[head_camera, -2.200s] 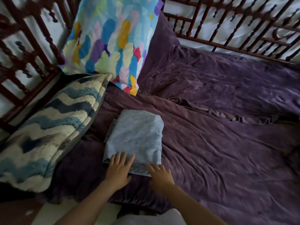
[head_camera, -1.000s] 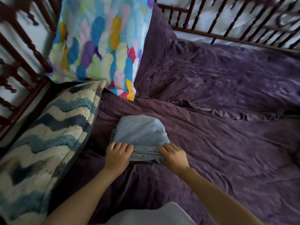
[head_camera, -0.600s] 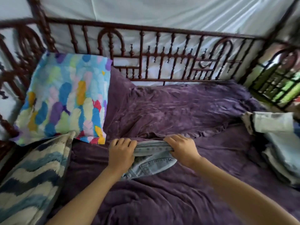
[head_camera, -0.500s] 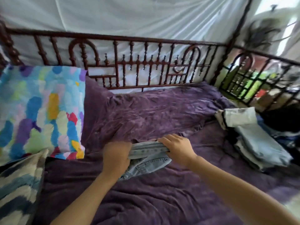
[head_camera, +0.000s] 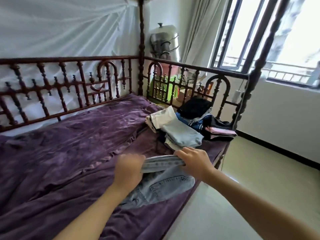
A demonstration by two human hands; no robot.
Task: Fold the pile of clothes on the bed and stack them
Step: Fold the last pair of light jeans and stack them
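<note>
L hand (head_camera: 129,168) and R hand (head_camera: 192,162) both grasp the folded jeans (head_camera: 164,184) by the top edge, over the purple bedcover (head_camera: 69,153). Stack of folded clothes (head_camera: 181,135) sits at 1 o'clock, just beyond R hand.

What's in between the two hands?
Folded blue jeans stretch between the left hand and right hand, both gripping them, in the head view.

The jeans (head_camera: 166,186) are denim, the bedspread (head_camera: 69,153) velvety, the rail (head_camera: 69,59) glossy wood.
</note>
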